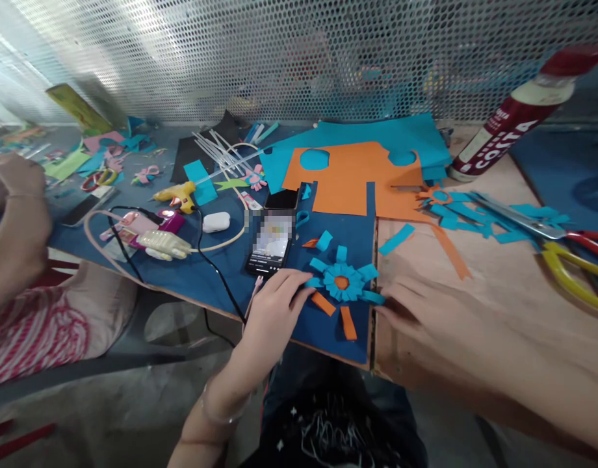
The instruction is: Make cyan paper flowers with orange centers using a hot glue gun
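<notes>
A small blue paper flower (342, 281) with an orange centre lies on the dark blue mat (231, 260) near the table's front edge. My left hand (274, 305) rests beside it, fingertips touching the blue petal strips on its left side. My right hand (426, 318) lies flat on the bare wooden table (498, 286), fingers stretched, tips touching the petal strip on the flower's right. Two orange paper strips (335, 313) lie just below the flower. A phone (271, 242) lies above my left hand.
Orange sheet (352, 179) on blue sheets (377, 136) behind. Yellow-handled scissors (567, 250) and blue scraps at right, a glue bottle (513, 117) lying at back right. Glue gun (177, 194), earbud case (216, 222), cables at left. Another person's arm (16, 221) at far left. Mesh wall behind.
</notes>
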Demonstrator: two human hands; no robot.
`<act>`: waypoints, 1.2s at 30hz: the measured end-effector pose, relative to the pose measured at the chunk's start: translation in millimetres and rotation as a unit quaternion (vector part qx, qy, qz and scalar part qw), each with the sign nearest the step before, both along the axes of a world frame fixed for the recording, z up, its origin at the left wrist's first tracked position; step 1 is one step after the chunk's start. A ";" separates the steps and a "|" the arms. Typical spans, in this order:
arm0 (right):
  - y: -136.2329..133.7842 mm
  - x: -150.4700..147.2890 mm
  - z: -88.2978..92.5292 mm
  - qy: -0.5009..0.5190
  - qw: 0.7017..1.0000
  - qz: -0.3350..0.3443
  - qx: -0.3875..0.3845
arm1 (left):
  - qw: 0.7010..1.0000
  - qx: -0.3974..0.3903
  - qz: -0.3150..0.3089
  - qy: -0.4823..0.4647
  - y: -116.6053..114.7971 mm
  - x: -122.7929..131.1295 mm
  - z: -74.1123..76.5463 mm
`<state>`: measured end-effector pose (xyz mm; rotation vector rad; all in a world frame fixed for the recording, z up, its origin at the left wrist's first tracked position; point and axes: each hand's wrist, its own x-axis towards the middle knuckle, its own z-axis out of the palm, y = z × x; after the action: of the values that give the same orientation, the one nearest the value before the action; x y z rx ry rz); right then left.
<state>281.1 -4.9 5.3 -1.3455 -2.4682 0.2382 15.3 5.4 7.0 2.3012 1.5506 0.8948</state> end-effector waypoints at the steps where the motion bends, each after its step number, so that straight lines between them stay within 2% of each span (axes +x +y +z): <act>1: 0.2 -0.1 0.2 -0.004 1.000 -0.003 -0.002 | 1.000 -0.005 0.001 0.000 0.8 0.6 0.5; 6: 0.6 0.0 1.8 -0.014 1.000 -0.001 -0.016 | 1.000 0.003 -0.024 0.000 3.7 1.7 0.6; 10: 4.0 6.2 5.0 0.016 1.000 0.005 -0.017 | 0.999 0.012 -0.043 -0.007 5.6 -1.5 0.4; 15: 23.1 15.4 6.5 0.039 0.999 -0.023 -0.030 | 0.998 0.025 -0.059 0.006 15.7 -7.2 9.0; 19: 46.9 18.4 -1.1 0.032 0.998 0.056 0.008 | 0.993 0.012 -0.093 0.066 27.8 -5.6 16.0; 22: 60.0 19.8 -5.8 0.021 0.995 0.096 0.015 | 0.989 0.003 -0.109 0.105 33.7 -2.0 15.5; 36: 71.8 22.5 -4.2 0.017 0.994 0.108 -0.004 | 0.989 -0.018 -0.107 0.096 32.6 0.6 5.9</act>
<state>303.6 66.8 1.1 -1.0667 -2.5856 0.3190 15.9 38.0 12.9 2.5308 1.3408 0.6038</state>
